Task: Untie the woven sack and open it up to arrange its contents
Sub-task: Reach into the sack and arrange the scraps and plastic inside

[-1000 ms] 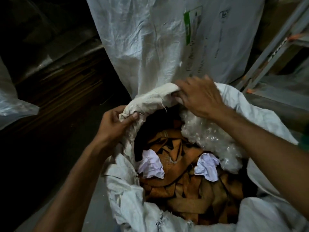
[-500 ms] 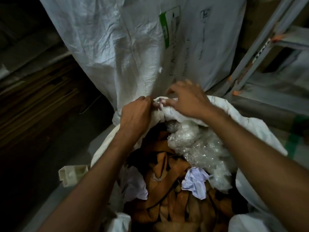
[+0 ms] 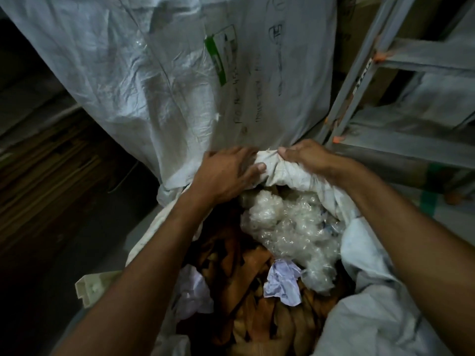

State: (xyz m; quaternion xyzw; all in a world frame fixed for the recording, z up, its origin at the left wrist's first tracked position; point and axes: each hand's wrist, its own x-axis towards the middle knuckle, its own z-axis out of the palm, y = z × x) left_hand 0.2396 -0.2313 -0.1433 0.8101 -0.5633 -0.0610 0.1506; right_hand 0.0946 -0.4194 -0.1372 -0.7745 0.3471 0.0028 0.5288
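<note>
The left hand (image 3: 228, 173) curls fingers and thumb over the far rolled rim of the open woven sack (image 3: 280, 173), the right hand (image 3: 308, 157) just beside it grips that rim, brown scraps (image 3: 246, 281) and clear plastic (image 3: 290, 227) inside

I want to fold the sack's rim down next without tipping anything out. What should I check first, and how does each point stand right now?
1. Sack untied and open: ok, its contents show.
2. Left hand holding the far rim: ok, thumb and fingers pinch it.
3. Right hand holding the same rim: ok, its fingers curl over it, close beside the left.
4. Clear plastic wad away from the fold: not ok, it lies right under the gripped rim.
5. Room behind the rim: not ok, the big sack stands right behind it.
6. Tie string out of the way: cannot tell, none shows.
</note>
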